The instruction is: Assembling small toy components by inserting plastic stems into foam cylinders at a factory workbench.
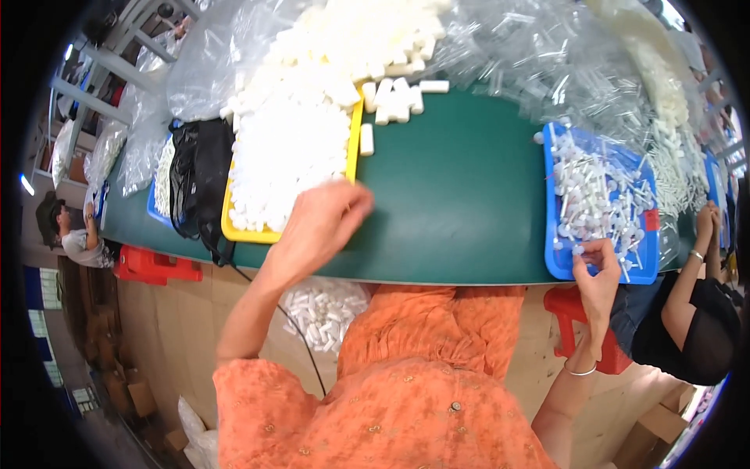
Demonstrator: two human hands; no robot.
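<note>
My left hand [322, 223] hovers over the front right corner of a yellow tray [353, 148] heaped with small white plastic pieces [289, 160]. Its fingers are curled together and slightly blurred; whatever they hold, if anything, is hidden. At the front edge of a blue tray [551, 211] on the right, my right hand [600, 273] has thumb and index finger closed around a small translucent round-headed piece [578, 250]. That tray is filled with thin white sticks with translucent round heads [598, 195].
A large pile of cream cylinders [344, 39] lies behind the yellow tray, several loose on the green table [453, 187]. Clear tubes [547, 62] in plastic fill the back right. A black bag [201, 176] stands left. Co-workers sit at both sides, near red stools [156, 266].
</note>
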